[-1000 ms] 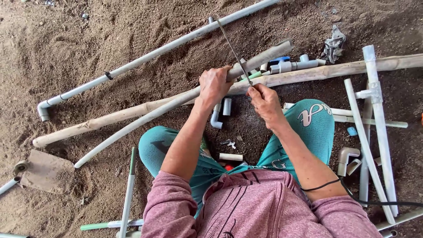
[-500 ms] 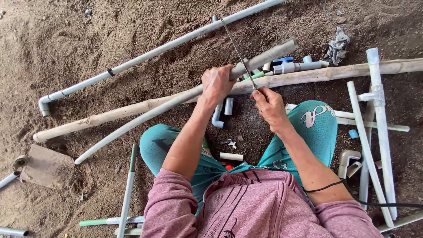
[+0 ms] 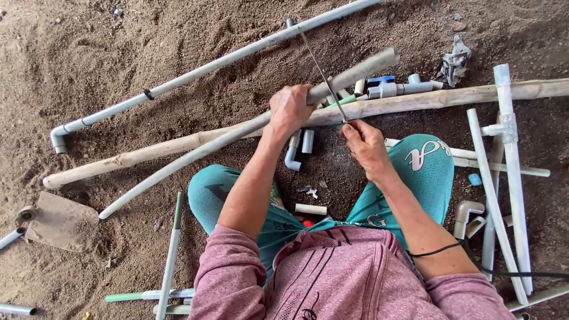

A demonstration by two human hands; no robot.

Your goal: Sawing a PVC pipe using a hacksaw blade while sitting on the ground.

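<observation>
The left hand (image 3: 289, 108) is closed round a long pale grey plastic pipe (image 3: 237, 131), pinning it where it crosses a rough wooden pole (image 3: 415, 99) lying on the sandy ground (image 3: 118, 47). The right hand (image 3: 363, 142) pinches the near end of a thin bare hacksaw blade (image 3: 319, 70), fingers shut on it, the blade slanting up and away across the pipe just beside the left hand's knuckles.

With no frame or handle on that blade, I'd judge it could buckle or skid off the round pipe and nick the holding hand; the pipe might also roll on the pole if the grip slackens.

Around the knees in teal trousers lie short white pipe offcuts (image 3: 310, 209), a grey elbow fitting (image 3: 292, 155), a white pipe frame (image 3: 504, 172) to the right and a flat trowel (image 3: 56, 220) far left.

Against the picture a second ago, the right hand sits a little nearer the body, the blade drawn back; the left hand's hold looks unchanged.
</observation>
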